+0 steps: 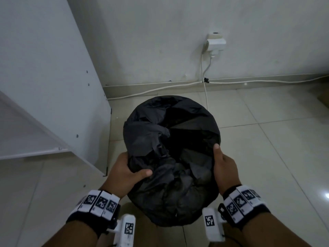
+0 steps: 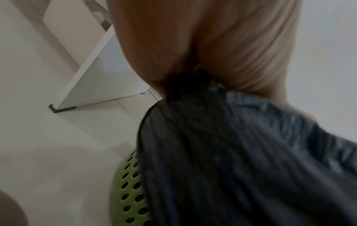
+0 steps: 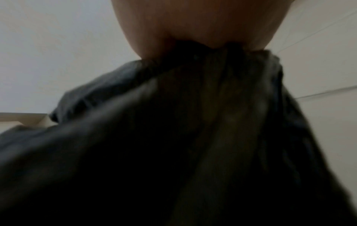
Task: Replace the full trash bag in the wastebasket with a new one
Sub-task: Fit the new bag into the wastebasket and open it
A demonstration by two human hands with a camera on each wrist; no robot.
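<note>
A black trash bag (image 1: 170, 157) fills the middle of the head view and covers the wastebasket under it. My left hand (image 1: 128, 171) grips the bag's near-left edge, thumb on top, fingers tucked under the plastic. My right hand (image 1: 222, 164) grips the near-right edge, thumb lying along the rim. In the left wrist view the bag (image 2: 231, 152) hangs gathered from my palm (image 2: 203, 45), and the green perforated wastebasket (image 2: 127, 191) shows beneath it. In the right wrist view the bag (image 3: 173, 137) bunches up into my hand (image 3: 203, 23). The bag's contents are hidden.
A white cabinet panel (image 1: 53, 77) stands on the floor just left of the bag. Behind it runs the wall, with a white plug adapter (image 1: 215, 44) and a cable (image 1: 206, 97) dropping to the tiled floor (image 1: 267, 148) along the skirting.
</note>
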